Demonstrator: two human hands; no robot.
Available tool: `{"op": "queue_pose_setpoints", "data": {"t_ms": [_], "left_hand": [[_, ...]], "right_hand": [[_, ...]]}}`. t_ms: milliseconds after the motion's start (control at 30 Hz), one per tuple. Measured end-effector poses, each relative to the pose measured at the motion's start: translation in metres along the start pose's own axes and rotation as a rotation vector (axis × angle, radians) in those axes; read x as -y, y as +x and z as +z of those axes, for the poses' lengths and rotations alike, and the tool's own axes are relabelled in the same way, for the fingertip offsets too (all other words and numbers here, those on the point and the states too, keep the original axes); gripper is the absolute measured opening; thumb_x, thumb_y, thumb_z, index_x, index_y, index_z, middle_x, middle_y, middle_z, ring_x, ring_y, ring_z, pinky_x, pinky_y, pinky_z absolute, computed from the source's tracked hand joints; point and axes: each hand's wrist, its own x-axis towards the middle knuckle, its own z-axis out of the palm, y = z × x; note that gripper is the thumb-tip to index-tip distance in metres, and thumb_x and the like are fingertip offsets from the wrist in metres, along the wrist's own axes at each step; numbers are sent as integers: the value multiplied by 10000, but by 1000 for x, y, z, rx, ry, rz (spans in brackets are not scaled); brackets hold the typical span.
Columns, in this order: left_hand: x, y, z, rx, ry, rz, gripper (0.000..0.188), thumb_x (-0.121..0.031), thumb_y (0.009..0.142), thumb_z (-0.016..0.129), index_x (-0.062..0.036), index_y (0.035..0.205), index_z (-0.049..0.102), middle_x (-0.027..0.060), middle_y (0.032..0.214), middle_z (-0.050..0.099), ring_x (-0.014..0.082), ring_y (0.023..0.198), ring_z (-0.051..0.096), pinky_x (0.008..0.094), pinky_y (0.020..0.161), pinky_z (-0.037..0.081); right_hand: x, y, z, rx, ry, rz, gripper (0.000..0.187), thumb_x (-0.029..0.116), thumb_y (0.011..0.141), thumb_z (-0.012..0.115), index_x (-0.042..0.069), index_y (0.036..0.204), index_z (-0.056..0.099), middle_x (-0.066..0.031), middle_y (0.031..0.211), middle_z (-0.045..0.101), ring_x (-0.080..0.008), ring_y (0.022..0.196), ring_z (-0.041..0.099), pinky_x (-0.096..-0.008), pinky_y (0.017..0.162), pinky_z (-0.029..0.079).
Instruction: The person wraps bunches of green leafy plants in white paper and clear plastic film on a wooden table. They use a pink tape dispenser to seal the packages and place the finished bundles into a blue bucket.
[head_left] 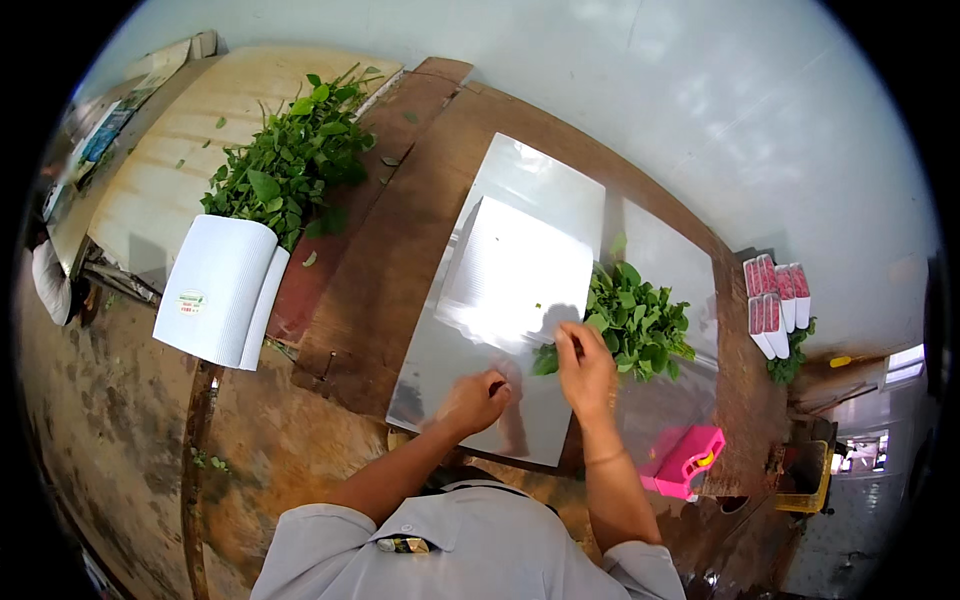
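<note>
My left hand [480, 402] is closed, thumb and fingers together, above the near part of a shiny metal sheet [430, 385]. My right hand [585, 372] makes a pinch to its right, near the lower right corner of a white corrugated sheet [520, 260]. Whatever either hand holds, if anything, is too small or hidden to make out. The corrugated sheet lies on the metal one, a small green leaf bit on it. Just right of my right hand sits a bunch of leafy greens [645, 320], stems pointing right.
A pink tape dispenser [685, 462] stands at the near right. Wrapped white-and-red bundles [775, 300] are stacked at the far right, above a yellow crate [806, 490]. On the left are a curved stack of white corrugated sheets [210, 285] and a heap of greens [300, 160].
</note>
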Motion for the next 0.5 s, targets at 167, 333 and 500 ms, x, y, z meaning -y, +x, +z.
{"op": "queue_pose_setpoints", "data": {"t_ms": [167, 333, 500], "left_hand": [[6, 2, 11, -14, -144, -62, 244, -260, 878, 573, -39, 953, 644, 139, 778, 681, 252, 650, 668, 383, 642, 529], [-12, -4, -1, 31, -297, -186, 231, -201, 924, 562, 14, 1000, 599, 79, 734, 631, 136, 548, 616, 278, 487, 497], [-14, -6, -2, 26, -305, -159, 219, -181, 925, 557, 22, 1003, 584, 68, 712, 609, 133, 540, 616, 280, 483, 499]], "right_hand": [[-33, 30, 26, 70, -77, -168, 153, 122, 876, 639, 35, 1002, 641, -111, 895, 580, -284, 723, 596, -361, 661, 494], [-45, 31, 32, 89, -119, -250, 88, 118, 871, 619, 62, 937, 634, -97, 898, 574, -327, 777, 597, -408, 674, 501], [-50, 44, 30, 69, 48, -297, 86, 130, 875, 605, 46, 892, 611, -113, 890, 580, -326, 751, 607, -399, 642, 504]]}}
